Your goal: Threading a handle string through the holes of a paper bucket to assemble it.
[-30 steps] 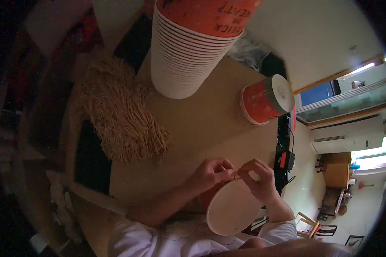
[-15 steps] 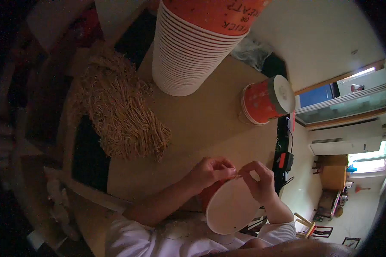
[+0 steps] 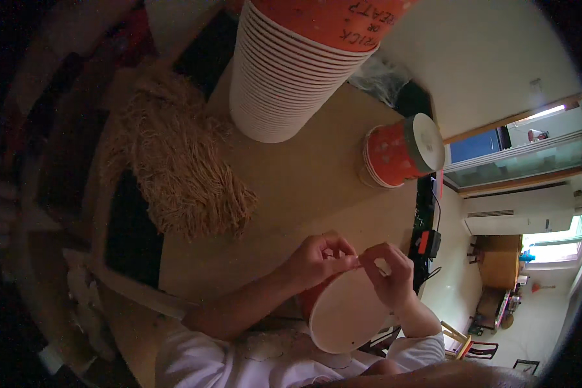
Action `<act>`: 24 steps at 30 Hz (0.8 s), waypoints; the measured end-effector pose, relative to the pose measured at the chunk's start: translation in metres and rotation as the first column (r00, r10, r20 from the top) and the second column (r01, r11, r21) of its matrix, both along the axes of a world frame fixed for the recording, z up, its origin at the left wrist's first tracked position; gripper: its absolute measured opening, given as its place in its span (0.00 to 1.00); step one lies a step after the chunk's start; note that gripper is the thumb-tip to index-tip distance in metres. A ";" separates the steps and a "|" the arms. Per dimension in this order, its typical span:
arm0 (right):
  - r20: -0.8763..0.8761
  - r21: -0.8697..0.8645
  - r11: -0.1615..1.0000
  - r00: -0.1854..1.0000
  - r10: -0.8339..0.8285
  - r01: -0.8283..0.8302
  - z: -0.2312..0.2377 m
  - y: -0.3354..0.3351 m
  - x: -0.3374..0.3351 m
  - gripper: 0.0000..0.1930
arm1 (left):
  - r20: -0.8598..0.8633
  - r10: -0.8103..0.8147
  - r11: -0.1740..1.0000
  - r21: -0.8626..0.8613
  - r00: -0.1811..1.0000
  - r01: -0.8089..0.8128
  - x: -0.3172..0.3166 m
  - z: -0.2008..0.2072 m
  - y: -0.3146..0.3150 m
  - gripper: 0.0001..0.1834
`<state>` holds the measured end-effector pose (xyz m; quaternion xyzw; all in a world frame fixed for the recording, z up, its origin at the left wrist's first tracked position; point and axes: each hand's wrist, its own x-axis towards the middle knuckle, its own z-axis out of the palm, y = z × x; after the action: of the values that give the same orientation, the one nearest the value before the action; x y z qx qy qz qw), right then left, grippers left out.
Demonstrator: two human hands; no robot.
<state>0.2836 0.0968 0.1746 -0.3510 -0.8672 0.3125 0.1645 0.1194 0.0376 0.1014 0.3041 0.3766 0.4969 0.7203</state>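
Judge work at rim of bucket (image 3: 348,315) as under way, not complete. Find L grip (image 3: 321,261) pinched narrow at far rim, tips next to those of R grip (image 3: 392,273), likewise narrow; appear to share a thin strand (image 3: 361,259), v. small, hard to confirm. Note nothing fastened at near side of rim; judge as poss. remaining.

Count as prob. waiting: nested stack (image 3: 281,81), orange w/ many white rims, on far part of surface (image 3: 297,187); see no strand on it. Count as poss. done: inverted bucket group (image 3: 389,156) to right, w/ thin tan line near lower rim; cannot verify. Log tan fibre bundle (image 3: 187,174) at left, well apart from both grips; judge as ample supply.

Locate bucket close to white shirt (image 3: 252,355), beside near edge of surface, tilted, w/ pale mouth toward camera. Record red-orange outer wall, visible only in part; mouth plain, approx. oval in view; one small dark spot at near edge, poss. a hole. See no dents/tears; cannot check base, hidden.
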 end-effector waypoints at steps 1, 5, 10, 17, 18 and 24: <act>-0.001 0.001 1.000 1.000 0.001 -0.001 0.000 0.001 0.000 0.09 | -0.001 0.001 1.000 0.001 1.000 -0.001 0.001 -0.001 0.000 0.11; 0.021 -0.181 0.978 0.995 -0.099 0.101 -0.006 0.001 0.000 0.07 | 0.015 0.117 0.980 0.159 0.993 -0.118 0.009 -0.012 0.004 0.09; 0.031 0.022 0.999 0.999 -0.024 0.023 -0.009 0.001 0.000 0.05 | 0.206 -0.012 1.000 -0.013 0.979 0.015 0.007 -0.015 0.004 0.08; 0.066 -0.033 0.999 0.997 0.028 -0.026 -0.006 0.003 0.002 0.07 | -0.034 -0.096 0.992 0.080 0.995 0.099 0.003 -0.013 0.006 0.09; 0.059 -0.050 0.998 0.998 0.033 -0.030 -0.006 0.002 0.000 0.07 | -0.089 -0.058 0.987 0.145 0.994 0.071 0.005 -0.018 0.004 0.09; 0.075 -0.004 0.996 0.993 0.094 -0.094 -0.009 0.002 0.002 0.07 | 0.115 -0.094 0.995 -0.033 0.989 0.098 0.002 -0.014 0.004 0.09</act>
<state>0.2859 0.0988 0.1654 -0.3214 -0.8882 0.3068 0.1168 0.1216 0.0415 0.0874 0.2791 0.3298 0.4707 0.7692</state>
